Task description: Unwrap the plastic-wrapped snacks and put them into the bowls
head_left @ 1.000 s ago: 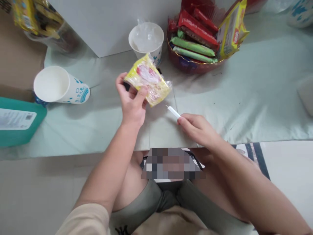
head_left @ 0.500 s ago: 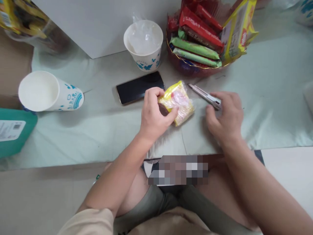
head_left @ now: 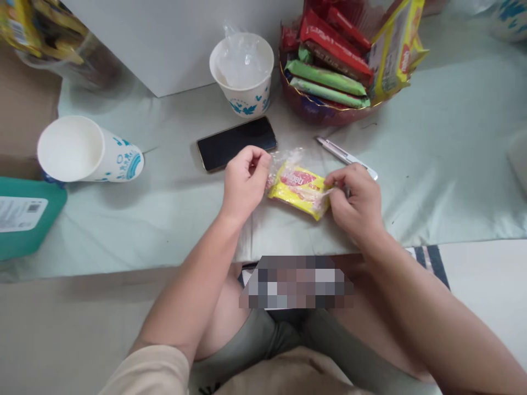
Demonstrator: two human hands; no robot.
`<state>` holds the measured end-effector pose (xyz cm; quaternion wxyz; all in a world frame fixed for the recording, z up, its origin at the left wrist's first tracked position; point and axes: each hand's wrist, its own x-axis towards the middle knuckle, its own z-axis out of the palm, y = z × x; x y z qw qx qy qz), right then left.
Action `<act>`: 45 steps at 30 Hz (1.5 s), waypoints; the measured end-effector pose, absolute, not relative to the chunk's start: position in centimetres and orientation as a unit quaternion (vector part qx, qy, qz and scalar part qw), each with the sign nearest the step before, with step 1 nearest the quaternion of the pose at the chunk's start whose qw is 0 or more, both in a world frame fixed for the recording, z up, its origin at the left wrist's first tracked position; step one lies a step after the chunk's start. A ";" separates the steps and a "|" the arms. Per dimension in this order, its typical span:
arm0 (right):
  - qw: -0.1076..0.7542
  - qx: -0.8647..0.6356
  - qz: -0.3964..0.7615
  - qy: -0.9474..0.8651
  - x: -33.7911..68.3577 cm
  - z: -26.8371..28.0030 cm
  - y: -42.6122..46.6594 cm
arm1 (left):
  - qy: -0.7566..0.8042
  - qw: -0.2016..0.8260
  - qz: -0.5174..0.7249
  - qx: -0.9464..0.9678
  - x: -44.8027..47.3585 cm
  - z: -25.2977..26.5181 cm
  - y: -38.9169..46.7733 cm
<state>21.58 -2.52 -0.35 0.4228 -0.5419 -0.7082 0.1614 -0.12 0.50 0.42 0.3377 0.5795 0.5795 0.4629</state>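
Note:
A small yellow snack packet (head_left: pixel 298 192) with a pink-red label sits between my hands, in loose clear plastic wrap (head_left: pixel 293 156). My left hand (head_left: pixel 245 181) is closed in a pinch on the wrap at the packet's left side. At the right end, my right hand (head_left: pixel 357 202) pinches a drawn-out bit of the same wrap between thumb and fingers. Just beyond my right hand a utility knife (head_left: pixel 346 156) lies on the cloth, partly hidden by the fingers. A black phone (head_left: pixel 236 144) rests past my left hand.
A paper cup (head_left: pixel 242 99) holding crumpled clear plastic stands at the back, beside a bowl (head_left: pixel 321 114) of wrapped snacks. Another paper cup (head_left: pixel 119 159) lies on its side at the left, near a green container (head_left: pixel 45 230). Pale green cloth (head_left: pixel 453 181) covers the table.
My right hand has let go of the utility knife and moved left to the wrap. The packet has turned, its label now facing up, and my left hand has shifted to the wrap's left side.

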 end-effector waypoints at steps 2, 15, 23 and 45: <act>0.437 -0.556 0.153 -0.690 22.3 -0.2 -2.4 | 0.589 0.339 0.483 0.552 -0.8 0.1 0.9; 0.411 -0.560 0.211 -0.688 24.9 -0.1 -1.5 | 0.609 0.307 0.390 0.619 -1.0 0.8 0.7; 0.347 -0.610 0.125 -0.702 25.3 0.3 -1.5 | 0.625 0.296 0.391 0.607 -1.3 1.3 0.9; 0.437 -0.562 -0.021 -0.702 23.3 1.7 -2.7 | 0.527 0.150 0.394 0.738 -1.9 2.8 -0.6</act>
